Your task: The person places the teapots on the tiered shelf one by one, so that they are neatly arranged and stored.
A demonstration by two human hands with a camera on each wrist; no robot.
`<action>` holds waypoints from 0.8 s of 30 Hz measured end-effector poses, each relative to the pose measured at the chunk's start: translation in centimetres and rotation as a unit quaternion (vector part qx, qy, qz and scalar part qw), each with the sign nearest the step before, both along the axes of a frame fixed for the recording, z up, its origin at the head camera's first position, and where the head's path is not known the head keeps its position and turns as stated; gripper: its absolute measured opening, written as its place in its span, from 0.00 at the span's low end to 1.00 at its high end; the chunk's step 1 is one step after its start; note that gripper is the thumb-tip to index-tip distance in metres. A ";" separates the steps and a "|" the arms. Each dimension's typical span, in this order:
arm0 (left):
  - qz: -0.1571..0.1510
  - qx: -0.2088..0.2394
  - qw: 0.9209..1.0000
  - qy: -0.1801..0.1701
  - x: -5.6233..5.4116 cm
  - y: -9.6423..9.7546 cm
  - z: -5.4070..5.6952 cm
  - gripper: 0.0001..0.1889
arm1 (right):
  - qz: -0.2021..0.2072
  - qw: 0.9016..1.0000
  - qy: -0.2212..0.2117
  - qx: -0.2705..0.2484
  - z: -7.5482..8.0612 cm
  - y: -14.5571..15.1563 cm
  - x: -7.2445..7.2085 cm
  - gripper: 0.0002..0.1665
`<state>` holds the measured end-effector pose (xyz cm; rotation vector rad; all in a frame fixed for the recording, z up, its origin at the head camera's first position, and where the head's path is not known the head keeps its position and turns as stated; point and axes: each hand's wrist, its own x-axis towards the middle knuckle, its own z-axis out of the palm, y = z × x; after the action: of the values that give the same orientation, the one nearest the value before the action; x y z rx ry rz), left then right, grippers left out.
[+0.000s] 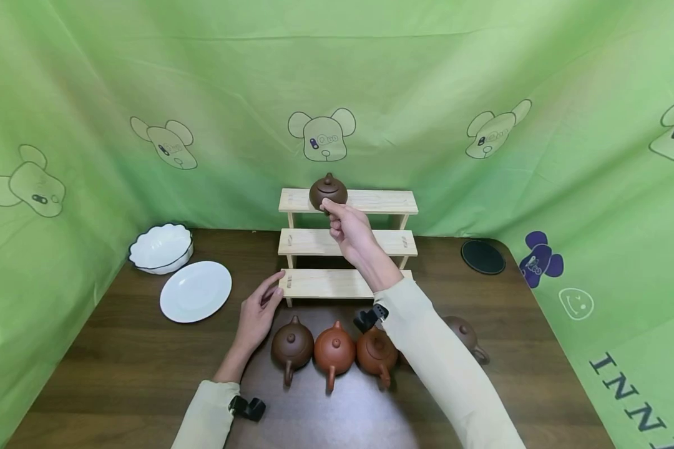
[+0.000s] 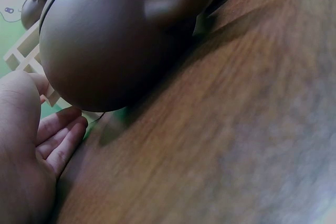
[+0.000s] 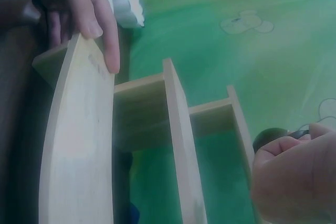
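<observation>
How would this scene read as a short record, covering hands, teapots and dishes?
Left hand: touches the bottom step of the pale three-tier wooden shelf
Right hand: holds a round, dark brown lidded teapot at the top tier
Before the shelf: matte brown teapot, bright orange-red teapot, reddish-brown teapot
Partly behind right sleeve: another brown teapot
Dishes, at left: white scalloped dark-rimmed bowl, flat white plate

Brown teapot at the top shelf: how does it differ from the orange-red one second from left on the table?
The top teapot is dark brown; the orange-red teapot is brighter. The top teapot is at the highest shelf, gripped by the right hand; the orange-red teapot stands on the table, untouched. Both are lidded, with a knob on top.
</observation>
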<state>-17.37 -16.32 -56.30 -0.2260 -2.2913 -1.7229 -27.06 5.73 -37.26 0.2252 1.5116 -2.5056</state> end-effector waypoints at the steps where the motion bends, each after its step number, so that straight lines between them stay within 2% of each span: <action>1: 0.002 -0.001 1.000 -0.012 0.2 0.1 0.4 0.21 | 0.001 1.000 -0.001 0.001 0.0 -0.1 -0.1 0.14; 4: 0.001 0.000 1.000 -0.028 0.4 0.3 0.8 0.21 | 0.002 1.000 -0.003 0.004 0.0 -0.4 -0.5 0.14; 5: 0.000 0.000 1.000 -0.028 0.3 0.2 0.6 0.21 | 0.002 1.000 -0.004 0.003 0.1 -0.4 -0.7 0.13; 9: -0.001 0.003 1.000 0.011 -0.2 -0.1 -0.5 0.21 | 0.006 1.000 -0.005 0.005 0.4 -0.5 -1.2 0.12; 12: -0.002 0.013 1.000 0.027 -0.1 0.0 -0.5 0.21 | 0.008 1.000 -0.007 0.010 0.5 -0.4 -1.3 0.12; 18: 0.002 0.012 1.000 0.019 0.1 0.1 -0.1 0.21 | 0.017 1.000 -0.012 0.012 0.5 -0.3 -1.3 0.13; 24: 0.001 0.006 1.000 0.015 -0.2 -0.1 -0.8 0.21 | 0.021 1.000 -0.004 0.015 0.5 -0.1 -1.1 0.13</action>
<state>-17.53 -16.42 -57.06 -0.2453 -2.2571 -1.7205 -28.21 5.59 -36.80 0.2073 1.5354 -2.4486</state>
